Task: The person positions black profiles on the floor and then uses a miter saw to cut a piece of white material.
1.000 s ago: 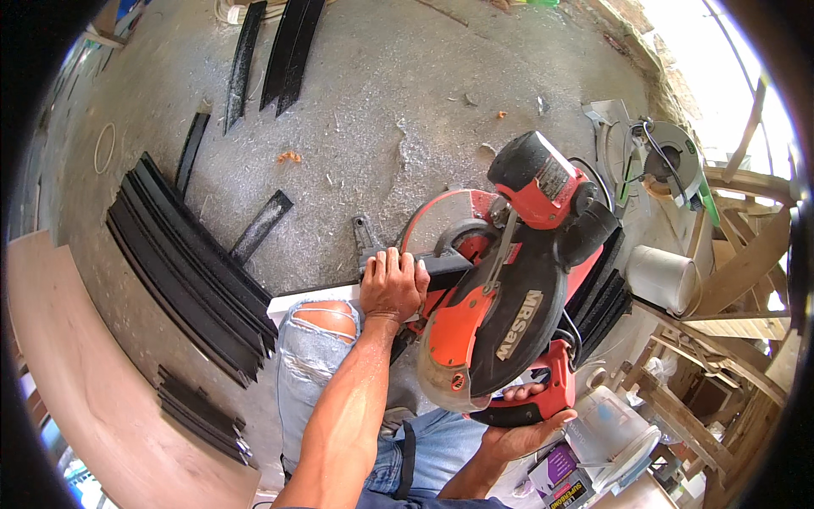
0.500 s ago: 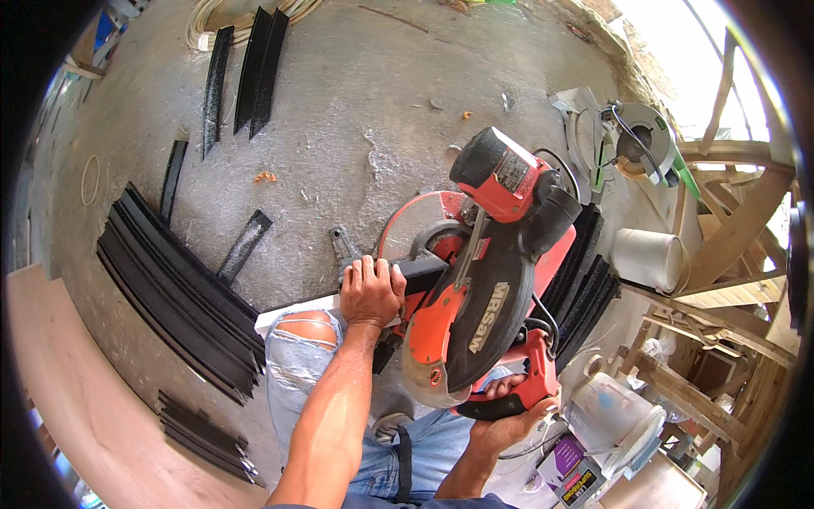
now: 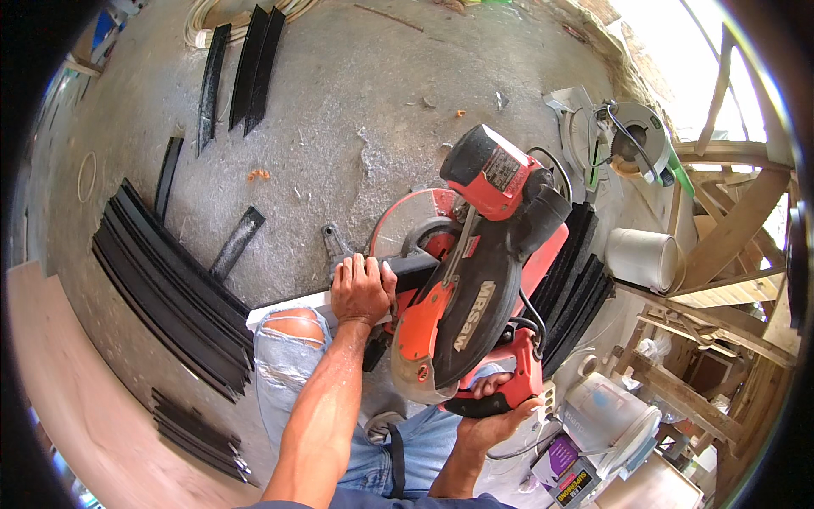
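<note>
My right hand [image 3: 492, 417] is wrapped round the handle of a red and black mitre saw [image 3: 479, 297], which stands on the floor in front of me. The saw's head hangs over its round red base, and a clear and orange guard hides most of the blade. My left hand [image 3: 363, 290] is closed over the saw's black fence [image 3: 415, 270], fingers curled across its top. Under that hand a long strip [image 3: 292, 307], white-faced with a black edge, lies along the fence and reaches left over my knee. The strip's other end is hidden behind the saw head.
Black strips [image 3: 165, 284] lie stacked at the left, beside a pale wooden board [image 3: 80, 373]. More black strips [image 3: 570, 293] lie right of the saw. A second mitre saw [image 3: 627, 140], a white bucket [image 3: 642, 259], a paint pail [image 3: 598, 411] and timber framing [image 3: 738, 229] stand at the right.
The saw's handle and my right hand have shifted slightly left. The whole view has slid a little as well. Both hands keep the same hold.
</note>
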